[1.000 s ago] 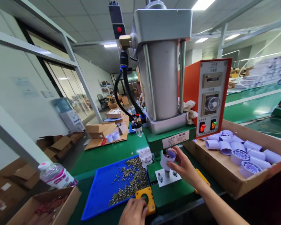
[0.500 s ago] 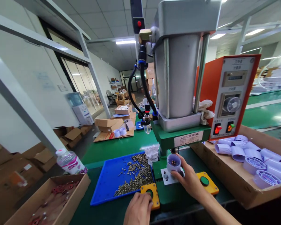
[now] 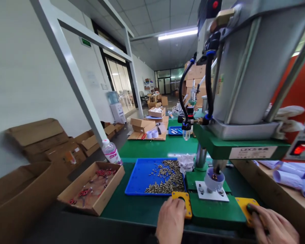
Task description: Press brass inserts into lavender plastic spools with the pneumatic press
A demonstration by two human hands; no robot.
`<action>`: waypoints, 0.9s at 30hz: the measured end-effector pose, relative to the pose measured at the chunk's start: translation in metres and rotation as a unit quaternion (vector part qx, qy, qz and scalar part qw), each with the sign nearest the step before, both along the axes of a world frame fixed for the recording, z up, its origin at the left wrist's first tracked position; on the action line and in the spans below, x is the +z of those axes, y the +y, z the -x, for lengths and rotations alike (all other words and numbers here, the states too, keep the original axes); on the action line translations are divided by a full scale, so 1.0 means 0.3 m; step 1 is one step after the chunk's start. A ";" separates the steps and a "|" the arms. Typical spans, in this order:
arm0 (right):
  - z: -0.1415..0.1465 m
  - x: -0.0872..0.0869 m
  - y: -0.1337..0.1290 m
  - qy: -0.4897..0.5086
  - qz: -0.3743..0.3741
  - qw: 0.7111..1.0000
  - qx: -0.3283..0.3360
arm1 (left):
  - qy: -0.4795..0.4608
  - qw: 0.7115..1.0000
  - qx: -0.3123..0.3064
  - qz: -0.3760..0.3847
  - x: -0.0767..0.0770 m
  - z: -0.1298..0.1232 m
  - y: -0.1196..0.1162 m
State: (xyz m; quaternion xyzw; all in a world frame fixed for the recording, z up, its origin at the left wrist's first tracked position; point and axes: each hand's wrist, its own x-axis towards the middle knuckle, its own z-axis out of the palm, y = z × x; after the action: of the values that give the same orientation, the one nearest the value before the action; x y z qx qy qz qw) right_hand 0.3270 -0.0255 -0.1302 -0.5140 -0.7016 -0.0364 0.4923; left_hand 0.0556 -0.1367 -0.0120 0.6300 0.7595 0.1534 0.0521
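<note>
Moved my right hand (image 3: 274, 222) off the cup (image 3: 214, 182) to the right yellow box (image 3: 241, 203) by the press (image 3: 244, 78); left hand (image 3: 171, 220)'s on the left yellow box (image 3: 188, 207). Fingers half-curled, empty I think.

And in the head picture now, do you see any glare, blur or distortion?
Head view: the ceiling lamp glows overbright, and pale glare streaks the green tabletop; head view again: the press cylinder leans, seemingly from wide-angle stretch, and print on the white label is blurred.
</note>
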 end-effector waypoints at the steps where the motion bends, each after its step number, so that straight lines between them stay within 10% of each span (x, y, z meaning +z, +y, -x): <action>1: 0.020 0.038 0.001 0.026 0.023 0.999 0.006 | -0.042 0.999 0.001 -0.014 0.019 0.013 0.016; 10: 0.331 0.302 0.099 0.216 0.168 0.910 0.312 | -0.168 0.977 -0.093 -0.096 0.176 0.029 0.289; 19: 0.388 0.324 0.092 0.272 0.155 0.906 0.285 | -0.130 0.978 -0.145 -0.078 0.320 -0.066 0.392; 27: 0.383 0.354 0.090 0.276 0.157 0.897 0.307 | -0.077 0.980 -0.183 0.010 0.325 -0.142 0.461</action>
State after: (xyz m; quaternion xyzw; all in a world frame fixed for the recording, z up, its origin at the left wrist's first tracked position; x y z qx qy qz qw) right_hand 0.2121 0.0014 -0.0241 -0.3332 -0.6570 0.3704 0.5658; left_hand 0.0982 0.0016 0.0854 0.7438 0.6270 0.1814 0.1436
